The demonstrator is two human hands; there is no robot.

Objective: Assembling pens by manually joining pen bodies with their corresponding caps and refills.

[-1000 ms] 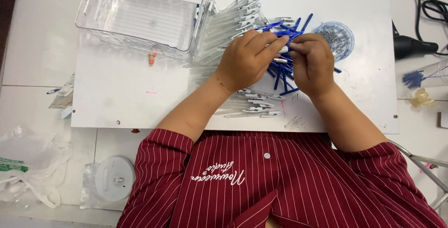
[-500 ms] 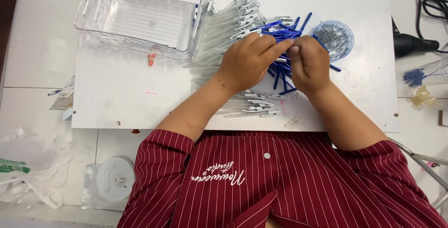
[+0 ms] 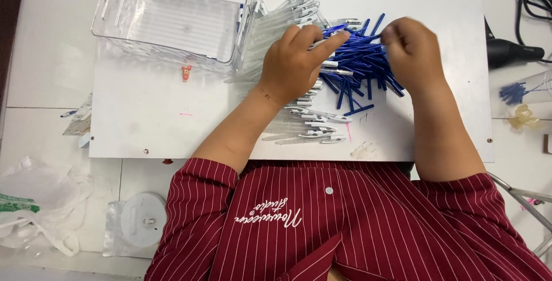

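Head view: left hand (image 3: 293, 62) pinching clear pen barrel (image 3: 330, 42); right hand (image 3: 411, 51) grip blurred, unclear, over blue refills (image 3: 359, 65).

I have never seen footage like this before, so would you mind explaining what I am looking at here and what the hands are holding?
There is no machine here. A camera worn on a person's head looks straight down at that person's own two bare hands, with the striped red shirt at the bottom edge.

The hands work over a white board. On it lies a heap of thin blue sticks, probably pen parts, and beside it a fan of clear pen barrels with more near the body. An empty clear plastic box stands at the upper left.

The left hand rests on the heap and pinches a pale, pen-like piece. The right hand is blurred by motion at the heap's far side; whether it holds anything I cannot tell.

Off the board lie a black corded tool and a white plastic bag.
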